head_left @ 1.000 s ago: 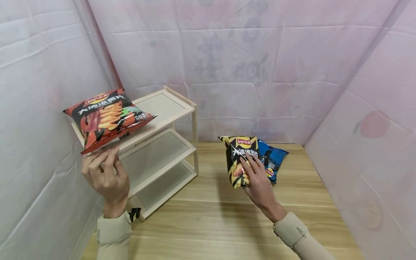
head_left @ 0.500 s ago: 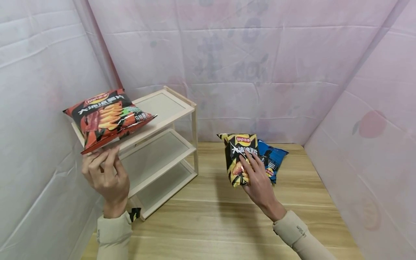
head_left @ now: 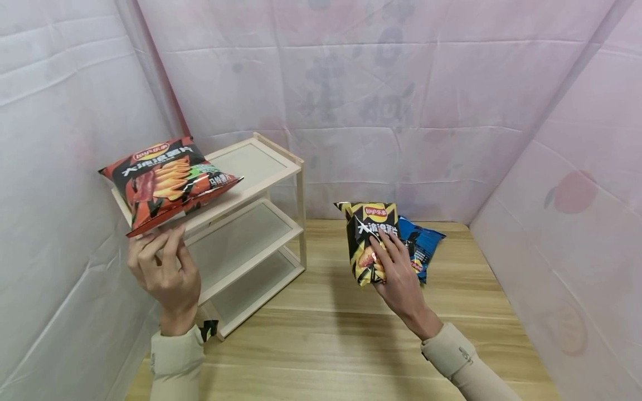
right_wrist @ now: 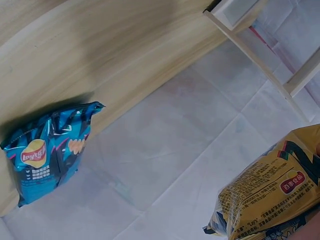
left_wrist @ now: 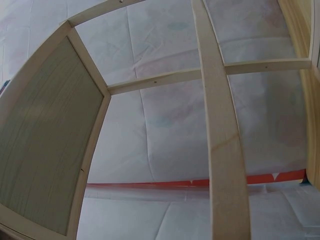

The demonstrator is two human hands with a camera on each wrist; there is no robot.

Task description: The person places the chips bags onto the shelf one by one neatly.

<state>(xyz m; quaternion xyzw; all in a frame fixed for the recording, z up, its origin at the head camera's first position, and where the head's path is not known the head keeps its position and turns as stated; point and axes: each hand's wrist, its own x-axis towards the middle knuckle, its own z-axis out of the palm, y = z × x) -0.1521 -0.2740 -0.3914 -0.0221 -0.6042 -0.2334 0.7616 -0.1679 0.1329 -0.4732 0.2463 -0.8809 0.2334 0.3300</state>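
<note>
My right hand [head_left: 401, 284] grips a black-and-yellow bag of chips [head_left: 368, 220], fingers spread over its front and thumb hidden behind. The bag is upright above the table; its yellow printed back [right_wrist: 272, 187] shows in the right wrist view. A red-and-black bag of chips [head_left: 165, 178] lies on the top tier of a wooden shelf rack [head_left: 251, 161], overhanging its left front. Under that bag's lower edge, my left hand [head_left: 168, 273] holds the rack's front rail with bent fingers; the fingertips are partly hidden. No hand shows in the left wrist view, only rack frame [left_wrist: 225, 150].
A blue bag of chips [head_left: 426, 242] lies on the wooden table [head_left: 311, 345] near the back wall, partly behind the held bag. Beside my left wrist a small black-and-yellow corner [head_left: 209, 329] sticks out at the rack's bottom. Pale cloth walls [head_left: 351, 89] enclose the table.
My right hand has lifted the black-and-yellow bag of chips slightly. The left hand, the red bag and the rack stay in place.
</note>
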